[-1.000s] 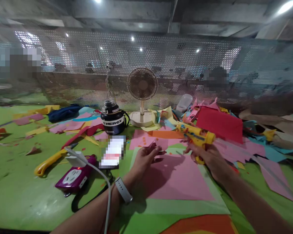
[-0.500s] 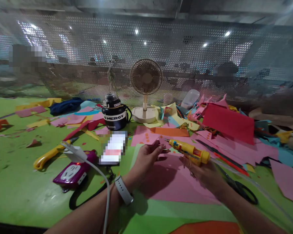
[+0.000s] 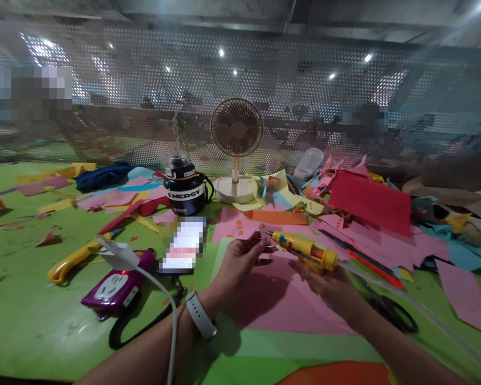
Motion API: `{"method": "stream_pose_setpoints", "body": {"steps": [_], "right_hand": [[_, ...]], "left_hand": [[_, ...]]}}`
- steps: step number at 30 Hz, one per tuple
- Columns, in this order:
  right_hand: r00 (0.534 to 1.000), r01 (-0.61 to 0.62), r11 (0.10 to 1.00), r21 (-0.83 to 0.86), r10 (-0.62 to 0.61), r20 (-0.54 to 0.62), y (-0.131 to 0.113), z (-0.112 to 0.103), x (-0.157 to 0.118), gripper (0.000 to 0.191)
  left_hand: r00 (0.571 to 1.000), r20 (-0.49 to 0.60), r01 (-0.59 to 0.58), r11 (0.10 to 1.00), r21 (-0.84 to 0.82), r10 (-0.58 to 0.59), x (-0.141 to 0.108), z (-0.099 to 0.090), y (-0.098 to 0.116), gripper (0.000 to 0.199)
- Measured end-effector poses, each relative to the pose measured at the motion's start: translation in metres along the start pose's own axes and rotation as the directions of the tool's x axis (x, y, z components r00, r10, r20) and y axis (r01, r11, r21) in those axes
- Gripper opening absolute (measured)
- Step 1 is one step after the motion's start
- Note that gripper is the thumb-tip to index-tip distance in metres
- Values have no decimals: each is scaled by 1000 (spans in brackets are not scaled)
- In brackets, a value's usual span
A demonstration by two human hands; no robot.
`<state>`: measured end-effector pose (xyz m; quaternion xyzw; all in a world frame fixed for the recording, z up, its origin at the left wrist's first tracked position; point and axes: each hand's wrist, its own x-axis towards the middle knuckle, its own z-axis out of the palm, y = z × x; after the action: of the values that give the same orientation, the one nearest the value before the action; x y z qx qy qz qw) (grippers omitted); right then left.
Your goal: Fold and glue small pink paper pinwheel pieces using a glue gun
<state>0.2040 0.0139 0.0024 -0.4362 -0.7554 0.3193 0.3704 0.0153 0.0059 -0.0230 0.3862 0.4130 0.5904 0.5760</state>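
My right hand point(image 3: 323, 283) is wrapped round a yellow pen-like tool point(image 3: 304, 250) with a cable at its back end. The thin metal tip points left, close to the fingertips of my left hand point(image 3: 244, 262). Those fingers are pinched together over a pink sheet point(image 3: 280, 305); what lies between them is too small to make out. A light green sheet point(image 3: 304, 345) shows under the pink one.
Left of my hands lie a blurred phone point(image 3: 184, 245), a purple power socket point(image 3: 118, 286) with a white cable, and a yellow cutter point(image 3: 76, 258). Black scissors point(image 3: 396, 313) lie at right. A bottle point(image 3: 184, 193) and fan point(image 3: 236, 190) stand behind, among paper scraps.
The whole view has shifted slightly, so most things sit a little further left. The tool's tip now looks closer to my left fingertips. Both hands keep their grips.
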Motion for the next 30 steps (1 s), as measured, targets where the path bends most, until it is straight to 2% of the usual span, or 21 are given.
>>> {"method": "stream_pose_setpoints", "body": {"steps": [5,10,21,26,30], "right_hand": [[1000,-11,1000,-18,11,18,2,-1,-1,36],[999,-6,999,-32,7,39,0,-2,-1,43],[999,45,994,-98,-42,33,8,-1,-2,40],[990,140,969,-204,-132,54,30,-6,-2,36],[989,145,961,-234,-137,51,43,-7,-5,35]], "left_hand": [[1000,2,6,1000,19,-6,-1,0,2,28],[1000,4,8,1000,27,-8,-1,0,0,28],[1000,4,-3,1000,20,3,-1,1,2,25],[1000,-1,-8,1000,18,8,-1,1,1,27],[1000,2,-3,1000,23,3,-1,1,1,31]]}}
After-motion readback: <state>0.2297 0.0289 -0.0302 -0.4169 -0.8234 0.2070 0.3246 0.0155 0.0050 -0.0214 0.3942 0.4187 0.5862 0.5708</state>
